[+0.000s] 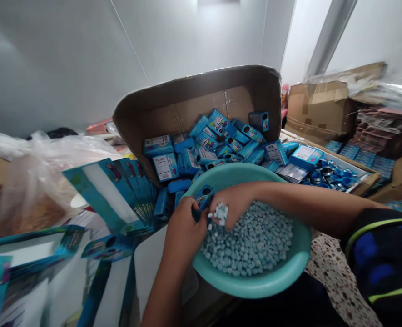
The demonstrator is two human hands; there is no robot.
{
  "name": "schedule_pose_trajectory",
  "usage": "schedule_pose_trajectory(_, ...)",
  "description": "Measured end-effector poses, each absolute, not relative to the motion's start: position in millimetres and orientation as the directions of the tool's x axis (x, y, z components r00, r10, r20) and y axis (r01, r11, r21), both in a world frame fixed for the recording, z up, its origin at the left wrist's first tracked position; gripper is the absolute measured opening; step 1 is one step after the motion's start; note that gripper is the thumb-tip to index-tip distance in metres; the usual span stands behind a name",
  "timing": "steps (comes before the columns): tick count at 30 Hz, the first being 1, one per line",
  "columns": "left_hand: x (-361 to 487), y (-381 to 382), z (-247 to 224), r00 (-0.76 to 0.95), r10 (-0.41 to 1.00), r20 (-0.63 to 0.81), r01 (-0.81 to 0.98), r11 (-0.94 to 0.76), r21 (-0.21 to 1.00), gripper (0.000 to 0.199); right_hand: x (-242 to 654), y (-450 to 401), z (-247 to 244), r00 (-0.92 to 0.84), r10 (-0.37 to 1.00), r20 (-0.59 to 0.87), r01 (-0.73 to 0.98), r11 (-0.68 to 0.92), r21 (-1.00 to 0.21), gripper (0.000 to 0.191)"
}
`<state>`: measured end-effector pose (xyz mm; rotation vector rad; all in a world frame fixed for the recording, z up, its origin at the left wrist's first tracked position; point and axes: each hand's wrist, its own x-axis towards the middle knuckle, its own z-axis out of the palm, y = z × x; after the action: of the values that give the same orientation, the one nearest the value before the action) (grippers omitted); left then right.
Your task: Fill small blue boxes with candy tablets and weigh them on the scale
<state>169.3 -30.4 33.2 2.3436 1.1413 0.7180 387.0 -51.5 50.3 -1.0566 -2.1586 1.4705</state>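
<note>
A teal basin (255, 288) holds a mass of small pale blue candies (251, 245). At the basin's left rim, my left hand (189, 225) grips a small blue box (204, 196), tilted, with a dark round spot on its face. My right hand (233, 206) reaches in over the basin from the right, its fingers curled around a clump of the candies close beside the box. Some candies show between the fingers and near the box's lower edge.
Behind the basin, a cardboard carton (201, 97) lies open with many blue boxes (165, 166) spilling out. Flat blue cartons (101, 190) are stacked left. At right, a tray (359, 181) holds blue-and-silver pieces (333, 177); brown cartons (316, 106) stand beyond.
</note>
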Motion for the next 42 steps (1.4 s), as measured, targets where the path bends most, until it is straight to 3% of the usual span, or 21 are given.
schedule_pose_trajectory(4, 170.3, -32.8, 35.3, 0.542, 0.802, 0.250, 0.573, -0.571, 0.588, 0.018, 409.6, -51.9, 68.0, -0.454, 0.890, -0.032, 0.221, 0.078, -0.972, 0.024)
schedule_pose_trajectory(9, 171.4, -35.1, 37.7, 0.591, 0.787, 0.176, 0.592, -0.572, 0.568, 0.017, 397.1, -53.0, 68.6, -0.204, 0.978, 0.046, -0.133, 0.019, -0.991, 0.029)
schedule_pose_trajectory(14, 169.5, -35.3, 36.4, 0.616, 0.767, 0.180, 0.583, -0.598, 0.551, 0.016, 382.1, -48.1, 58.8, -0.017, 0.999, 0.033, -0.227, 0.028, -0.973, 0.034)
schedule_pose_trajectory(22, 168.8, -38.2, 39.3, 0.632, 0.744, 0.216, 0.558, -0.631, 0.539, 0.017, 374.4, -46.2, 53.6, 0.042, 0.999, -0.031, -0.269, -0.019, -0.963, 0.030)
schedule_pose_trajectory(27, 169.5, -38.5, 39.6, 0.629, 0.755, 0.186, 0.579, -0.614, 0.536, 0.017, 372.7, -46.7, 51.7, 0.067, 0.997, -0.038, -0.309, -0.015, -0.951, 0.039)
schedule_pose_trajectory(42, 165.2, -30.7, 26.7, 0.653, 0.682, 0.331, 0.421, -0.689, 0.589, 0.017, 369.4, -42.8, 40.0, 0.044, 0.995, 0.087, -0.360, 0.097, -0.928, 0.034)
